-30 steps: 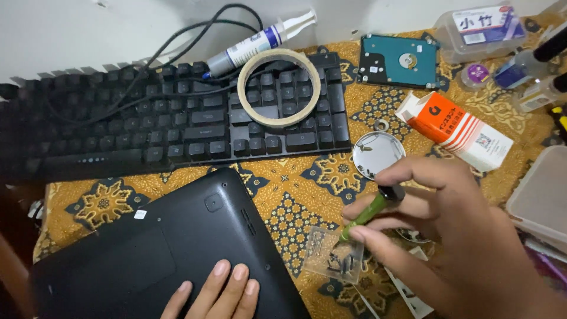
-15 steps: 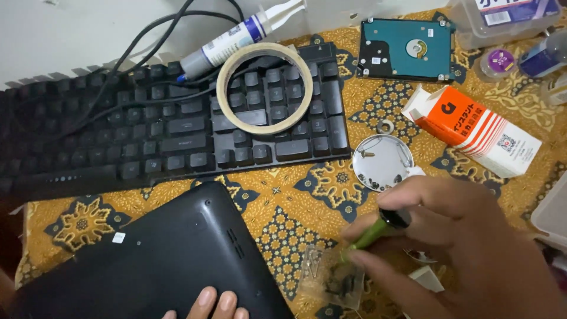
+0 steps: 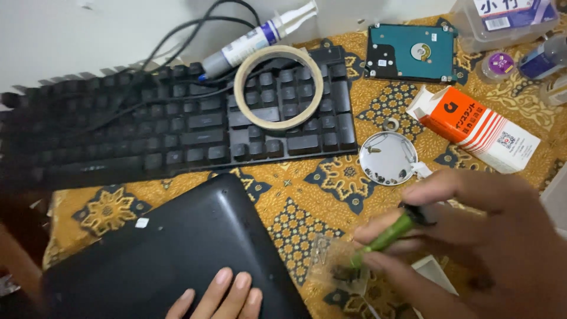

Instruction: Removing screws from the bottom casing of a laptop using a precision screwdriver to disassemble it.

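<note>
A: How far along are you?

B: Judging by this, early. Your left hand [image 3: 215,295] lies flat and released on the closed black laptop [image 3: 165,260] at 7 o'clock; no screw looks out of it yet. Your right hand [image 3: 472,236] grips the green screwdriver [image 3: 387,236] at 4 o'clock, tip over a small clear bag [image 3: 336,269].

A: And the count?

B: One keyboard [image 3: 177,130], one tape roll [image 3: 279,87], one hard drive [image 3: 410,53], one orange box [image 3: 472,127], one round tin lid [image 3: 387,158] holding several small screws.

Home electronics repair bench: black mechanical keyboard [image 3: 177,127], bare teal hard drive [image 3: 410,52] (circuit side up), patterned yellow tablecloth [image 3: 307,189].
</note>
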